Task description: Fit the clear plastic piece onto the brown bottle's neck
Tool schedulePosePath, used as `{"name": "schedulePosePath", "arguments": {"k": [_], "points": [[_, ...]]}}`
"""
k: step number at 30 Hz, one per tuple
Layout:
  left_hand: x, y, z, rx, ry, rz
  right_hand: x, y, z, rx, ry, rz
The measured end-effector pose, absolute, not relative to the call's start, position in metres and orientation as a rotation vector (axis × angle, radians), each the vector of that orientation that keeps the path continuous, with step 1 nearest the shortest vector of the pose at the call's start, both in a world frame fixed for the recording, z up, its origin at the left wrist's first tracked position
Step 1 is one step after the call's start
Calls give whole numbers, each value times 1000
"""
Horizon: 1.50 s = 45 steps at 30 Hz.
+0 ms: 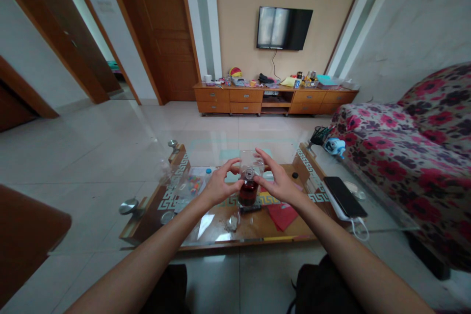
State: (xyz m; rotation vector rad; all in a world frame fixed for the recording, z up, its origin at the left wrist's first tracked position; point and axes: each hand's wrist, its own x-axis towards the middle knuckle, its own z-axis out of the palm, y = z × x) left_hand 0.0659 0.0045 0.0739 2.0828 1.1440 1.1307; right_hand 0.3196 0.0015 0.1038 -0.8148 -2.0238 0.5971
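A clear glass (pixel 251 158) is in the middle of the view, above the glass tabletop (pixel 221 228). My left hand (pixel 223 182) has its fingers curved against the left side of this glass. On the other side, my right hand (pixel 277 182) has its fingers along the right side. Just in front of the glass stands an upright clear bottle (pixel 248 192) with dark red liquid inside and an uncovered neck. Both thumbs are close to the bottle's neck; whether they touch it I cannot tell.
On the right of the table lie a black phone (pixel 345 196) with a white cable and a blue-and-white object (pixel 334 146). A red sheet (pixel 281 216) shows under the glass. A flowered sofa (pixel 401 157) is at right; a wooden cabinet (pixel 246 100) stands at the far wall.
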Motion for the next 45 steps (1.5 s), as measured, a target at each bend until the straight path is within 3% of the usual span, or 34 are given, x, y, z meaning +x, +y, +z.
{"name": "schedulePosePath", "arguments": {"k": [45], "points": [[64,7,69,2165,1184,1118,318,0,103,-865,-2026,678]]}}
